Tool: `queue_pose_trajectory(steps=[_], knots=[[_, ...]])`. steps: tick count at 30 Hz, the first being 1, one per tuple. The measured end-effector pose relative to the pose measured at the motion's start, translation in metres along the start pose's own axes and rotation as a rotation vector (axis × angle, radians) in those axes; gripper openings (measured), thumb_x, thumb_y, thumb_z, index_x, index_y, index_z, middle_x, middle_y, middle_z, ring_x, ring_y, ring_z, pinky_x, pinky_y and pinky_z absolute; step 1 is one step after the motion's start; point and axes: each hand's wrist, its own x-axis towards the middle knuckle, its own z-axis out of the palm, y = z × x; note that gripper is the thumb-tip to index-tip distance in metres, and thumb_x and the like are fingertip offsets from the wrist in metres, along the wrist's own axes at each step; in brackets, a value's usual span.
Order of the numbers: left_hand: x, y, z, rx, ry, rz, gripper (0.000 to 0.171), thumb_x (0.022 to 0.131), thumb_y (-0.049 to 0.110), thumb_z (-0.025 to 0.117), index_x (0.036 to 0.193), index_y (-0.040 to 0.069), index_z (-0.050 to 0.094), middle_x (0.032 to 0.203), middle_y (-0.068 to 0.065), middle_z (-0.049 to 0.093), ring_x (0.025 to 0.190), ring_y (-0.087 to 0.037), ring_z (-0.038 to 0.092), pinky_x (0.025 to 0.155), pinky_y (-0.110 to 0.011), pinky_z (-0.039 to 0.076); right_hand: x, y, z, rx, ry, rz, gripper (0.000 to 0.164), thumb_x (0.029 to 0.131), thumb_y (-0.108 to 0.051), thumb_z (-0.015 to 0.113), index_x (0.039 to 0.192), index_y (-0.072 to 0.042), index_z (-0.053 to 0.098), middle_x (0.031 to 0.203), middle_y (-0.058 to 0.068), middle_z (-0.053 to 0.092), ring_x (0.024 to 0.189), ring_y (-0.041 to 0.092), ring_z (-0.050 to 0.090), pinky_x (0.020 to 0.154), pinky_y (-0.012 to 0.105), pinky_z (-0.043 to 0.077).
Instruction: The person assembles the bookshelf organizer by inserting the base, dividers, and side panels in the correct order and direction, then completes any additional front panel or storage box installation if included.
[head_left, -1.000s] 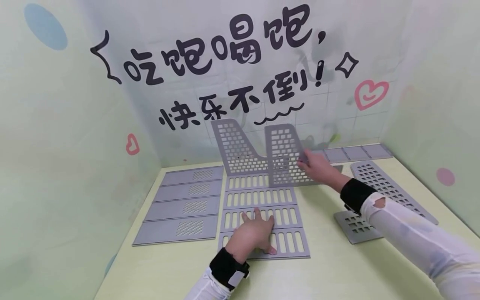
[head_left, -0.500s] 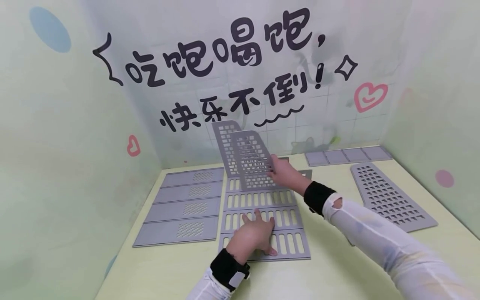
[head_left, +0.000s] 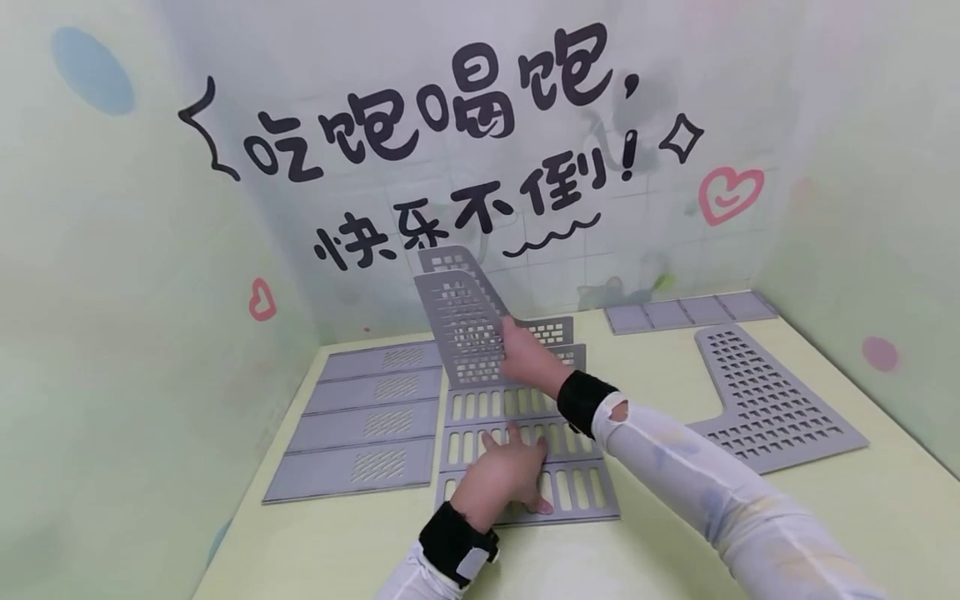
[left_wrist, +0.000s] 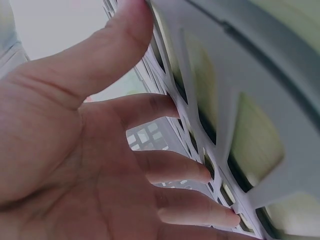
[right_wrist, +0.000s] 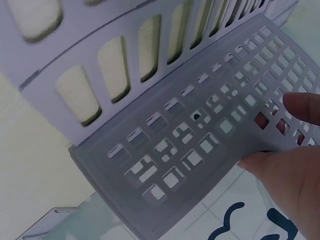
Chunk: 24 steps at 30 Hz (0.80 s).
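Observation:
My left hand (head_left: 504, 475) lies with spread fingers on a grey panel (head_left: 609, 493) with rows of long slots, flat on the table. In the left wrist view its fingertips (left_wrist: 200, 172) touch the panel's ribs. My right hand (head_left: 528, 360) pinches the inner edge of a grey L-shaped side panel (head_left: 437, 321) pierced with small brick-like holes. That panel stands upright, its lower edge right at a seam between slotted rows in the right wrist view. Close behind it another L-shaped side panel (head_left: 534, 323) stands upright at the slotted panel's far end, partly hidden.
To the left lies a sectioned grey panel (head_left: 322, 433) with diagonal slots. A third L-shaped panel (head_left: 772, 417) lies flat on the right, with a narrow segmented strip (head_left: 667, 314) near the back wall (head_left: 390, 192). Side walls enclose the table.
My right hand has carried the L-shaped panel left and slightly down, to stand in front of the rear upright one. The left hand has stayed in place.

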Motion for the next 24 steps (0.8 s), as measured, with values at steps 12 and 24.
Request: queue_pose_trajectory(steps=[12, 24], knots=[[-0.004, -0.003, -0.001, 0.01, 0.008, 0.047, 0.099, 0.078, 0.053, 0.092, 0.16, 0.018, 0.049, 0.166, -0.016, 0.048, 0.161, -0.042, 0.031, 0.123, -0.074, 0.033, -0.008, -0.014, 0.016, 0.098, 0.047, 0.088, 0.096, 0.085, 0.013, 0.062, 0.166, 0.006, 0.011, 0.131, 0.029, 0.068, 0.08, 0.026, 0.065, 0.058, 0.029, 0.044], [-0.003, -0.005, 0.0, 0.045, -0.008, 0.06, 0.098, 0.082, 0.055, 0.088, 0.162, 0.019, 0.047, 0.163, -0.016, 0.051, 0.162, -0.041, 0.031, 0.124, -0.073, 0.033, -0.007, -0.019, 0.025, 0.101, 0.128, 0.074, 0.105, 0.078, 0.01, 0.063, 0.169, 0.0, 0.012, 0.133, 0.024, 0.072, 0.116, 0.037, 0.07, 0.124, 0.046, 0.042]])
